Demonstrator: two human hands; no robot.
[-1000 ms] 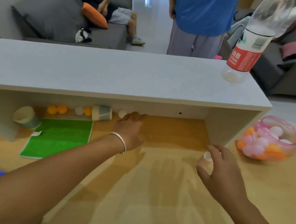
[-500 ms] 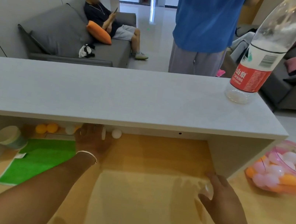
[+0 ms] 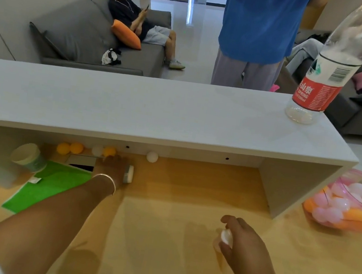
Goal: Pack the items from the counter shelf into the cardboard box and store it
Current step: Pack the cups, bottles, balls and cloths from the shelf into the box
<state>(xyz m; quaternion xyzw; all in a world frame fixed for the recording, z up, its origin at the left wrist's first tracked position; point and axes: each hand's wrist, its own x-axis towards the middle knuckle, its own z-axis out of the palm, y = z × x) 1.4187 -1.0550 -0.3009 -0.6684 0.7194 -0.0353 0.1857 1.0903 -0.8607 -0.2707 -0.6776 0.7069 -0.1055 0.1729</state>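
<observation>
Under the white counter shelf (image 3: 156,109), my left hand (image 3: 112,168) is closed around a small grey cup (image 3: 129,174) lying on its side, whose white end shows right of my fingers. Along the shelf's back wall lie orange balls (image 3: 63,148) (image 3: 109,151) and white balls (image 3: 96,150) (image 3: 152,156). A pale green cup (image 3: 27,157) lies tipped at the left on a green mat (image 3: 49,184). My right hand (image 3: 245,249) hovers over the wooden table, holding a white ball (image 3: 226,236). No cardboard box is in view.
A pink transparent jar (image 3: 358,179) of pink, white and orange balls stands right of the shelf's side wall. A water bottle (image 3: 322,76) stands on the shelf's right end. A dark flat rectangle (image 3: 81,162) lies beside my left hand. People stand and sit behind the counter.
My left hand has moved left along the back of the shelf and closed on the grey cup. My right hand, with the white ball, has drawn back toward me.
</observation>
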